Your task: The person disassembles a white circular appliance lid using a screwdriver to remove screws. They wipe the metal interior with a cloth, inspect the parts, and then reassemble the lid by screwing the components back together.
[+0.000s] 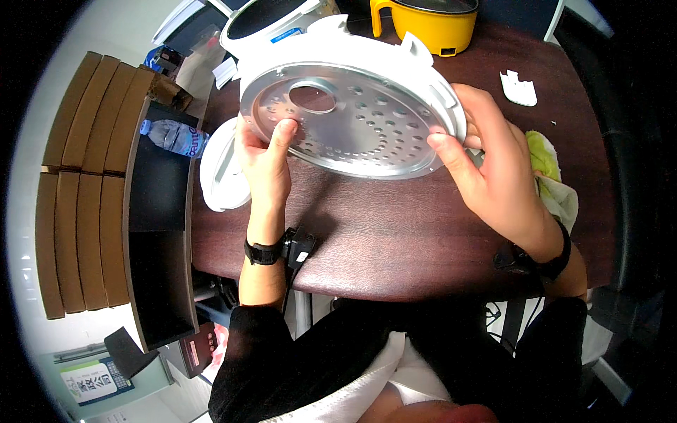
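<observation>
Both my hands hold up a white rice cooker lid (335, 55), tilted so its underside faces me. Set into that underside is a round silver metal plate (338, 130) with many small dimples and one larger round opening. My left hand (266, 166) grips the left edge, its thumb pressed on the metal. On the right rim, my right hand (497, 166) has its thumb on the plate's edge and its fingers behind the shell. Left of my left hand, a white oval plastic part (217, 180) lies on the table, partly hidden by that hand.
Behind the lid stand a white cooker body (278, 21) and a yellow pot (441, 32) with a handle. A small white plastic piece (520, 90) and a green-white cloth (553, 183) lie at right. At left are a water bottle (171, 137) and stacked cardboard boxes (84, 183).
</observation>
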A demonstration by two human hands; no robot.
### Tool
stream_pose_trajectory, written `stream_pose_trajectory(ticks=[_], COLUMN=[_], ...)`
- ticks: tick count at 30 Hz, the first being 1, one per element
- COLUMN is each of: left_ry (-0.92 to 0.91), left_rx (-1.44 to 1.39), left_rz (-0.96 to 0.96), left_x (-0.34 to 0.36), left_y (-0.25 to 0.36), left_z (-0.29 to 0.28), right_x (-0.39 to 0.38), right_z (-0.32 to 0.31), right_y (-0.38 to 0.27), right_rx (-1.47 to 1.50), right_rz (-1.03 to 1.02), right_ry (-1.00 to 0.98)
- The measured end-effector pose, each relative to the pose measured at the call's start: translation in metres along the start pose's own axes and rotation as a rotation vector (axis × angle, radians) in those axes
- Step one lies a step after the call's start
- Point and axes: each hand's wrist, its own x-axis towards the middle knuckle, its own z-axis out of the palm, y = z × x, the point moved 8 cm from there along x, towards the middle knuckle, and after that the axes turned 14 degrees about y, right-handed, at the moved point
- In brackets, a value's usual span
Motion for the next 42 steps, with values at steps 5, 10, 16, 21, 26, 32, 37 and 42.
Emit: stream_pose_trajectory(ticks=[5, 10, 16, 21, 26, 32, 37, 42], left_ry=[-0.014, 0.002, -0.034, -0.079, -0.128, -0.282, -0.449, -0.584], left_rx=[0.163, 0.21, 0.37, 0.531, 0.528, 0.492, 0.538, 0.433], left_rz=[0.001, -0.001, -0.082, -0.167, -0.237, -0.357, -0.246, -0.153], left_x=[0.003, 0.002, 0.002, 0.002, 0.0, -0.01, -0.016, -0.037], left_y=[-0.004, 0.002, -0.005, -0.022, -0.037, -0.049, -0.047, -0.013], left_z=[-0.007, 0.001, 0.002, -0.003, -0.004, 0.008, 0.016, 0.045], right_x=[0.002, 0.002, -0.001, -0.006, -0.015, -0.016, -0.017, -0.022], right_z=[0.002, 0.006, 0.013, 0.022, 0.031, 0.032, 0.034, 0.033], right_y=[0.01, 0.022, 0.056, 0.078, 0.092, 0.092, 0.095, 0.102], right_rx=[0.119, 0.247, 0.164, 0.214, 0.399, 0.596, 0.655, 0.68], right_rz=[0.13, 0.266, 0.366, 0.487, 0.773, 0.933, 0.969, 0.98], right_ry=[-0.007, -0.018, -0.082, -0.139, -0.209, -0.231, -0.152, -0.121])
